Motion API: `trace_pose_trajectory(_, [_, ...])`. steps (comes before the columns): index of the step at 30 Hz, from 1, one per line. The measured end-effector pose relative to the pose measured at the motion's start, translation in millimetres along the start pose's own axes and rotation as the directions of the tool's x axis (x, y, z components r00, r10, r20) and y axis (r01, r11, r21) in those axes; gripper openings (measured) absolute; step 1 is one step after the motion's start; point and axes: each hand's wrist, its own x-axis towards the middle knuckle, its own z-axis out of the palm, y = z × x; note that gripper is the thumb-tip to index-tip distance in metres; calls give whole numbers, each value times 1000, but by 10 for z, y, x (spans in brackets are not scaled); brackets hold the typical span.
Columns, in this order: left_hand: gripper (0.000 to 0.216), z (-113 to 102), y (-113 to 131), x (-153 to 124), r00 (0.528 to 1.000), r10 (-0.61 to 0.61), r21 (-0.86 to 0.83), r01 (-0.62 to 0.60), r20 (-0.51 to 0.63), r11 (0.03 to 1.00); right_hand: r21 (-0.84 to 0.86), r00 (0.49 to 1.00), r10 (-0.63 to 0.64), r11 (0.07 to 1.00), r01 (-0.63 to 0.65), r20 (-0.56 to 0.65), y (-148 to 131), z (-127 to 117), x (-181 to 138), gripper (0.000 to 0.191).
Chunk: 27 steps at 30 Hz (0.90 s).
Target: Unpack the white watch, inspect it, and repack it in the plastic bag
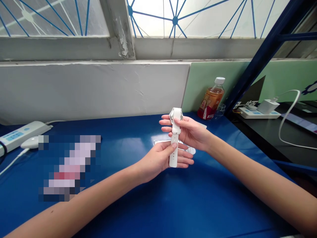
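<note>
The watch [176, 114] is raised in the right hand [192, 133], its strap [173, 157] pinched by the left hand [159, 157]; buckle [176, 131] closure cannot be confirmed.

head-worn camera — near side, close over the blue desk [198, 198], facing forward and down toward the far wall [99, 89].

Perhaps a dormitory or office workspace: the blue desk [148, 211] has windows [203, 23] above its far edge, a power strip [27, 130] at its left, a drink bottle [210, 102] far right
</note>
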Motion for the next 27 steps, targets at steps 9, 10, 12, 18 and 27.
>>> trace_pose_trajectory(9, [42,14,-29,-3,1000,-17,40,17,-11,999,2,1000,-9,1000,9,-15,16,-28,7,23])
trace_pose_trajectory(10, [41,6,-26,-1,1000,-21,36,22,-11,999,-5,1000,-11,1000,11,-22,17,-31,9,23])
trace_pose_trajectory(12, [39,-12,-21,3,1000,-31,21,31,2,999,-17,999,-18,1000,17,-34,19,-34,13,22])
trace_pose_trajectory(18, [36,-31,-29,-7,999,-31,-16,31,26,999,-10,999,-22,1000,22,-42,20,-28,9,20])
trace_pose_trajectory(27, [38,-6,-25,-24,999,-38,-30,38,29,999,-20,999,0,1000,-1,-46,12,-29,9,23])
